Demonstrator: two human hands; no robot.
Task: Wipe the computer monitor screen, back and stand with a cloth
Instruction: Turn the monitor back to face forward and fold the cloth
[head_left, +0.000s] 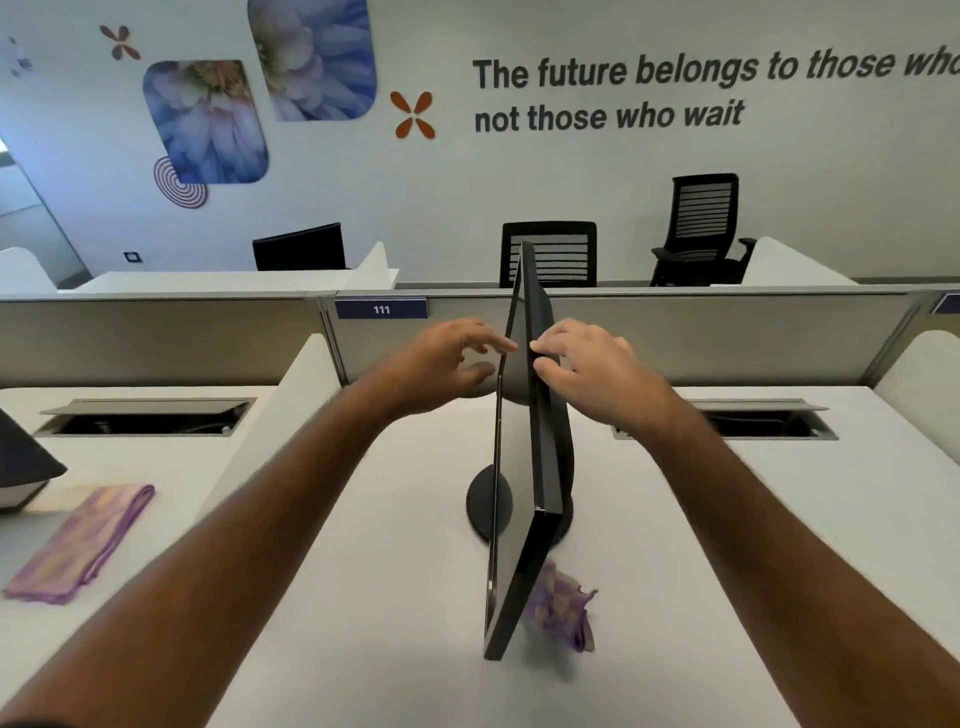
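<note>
A black monitor (540, 467) stands edge-on to me on the white desk (395, 597), on its round black stand base (480, 504). My left hand (452, 358) reaches to the screen side near the top, fingers spread, fingertips touching the edge. My right hand (587, 364) is on the back side, its fingertips against the top rim. A crumpled purple cloth (563, 608) lies on the desk by the monitor's near corner, partly hidden behind it. Neither hand holds a cloth.
A folded purple-and-yellow cloth (83, 540) lies on the neighbouring desk at left, beside a dark object (21, 462). Open cable trays (145, 415) (769, 421) sit at the back of both desks. A grey partition (727, 332) runs behind, with black chairs (701, 228) beyond.
</note>
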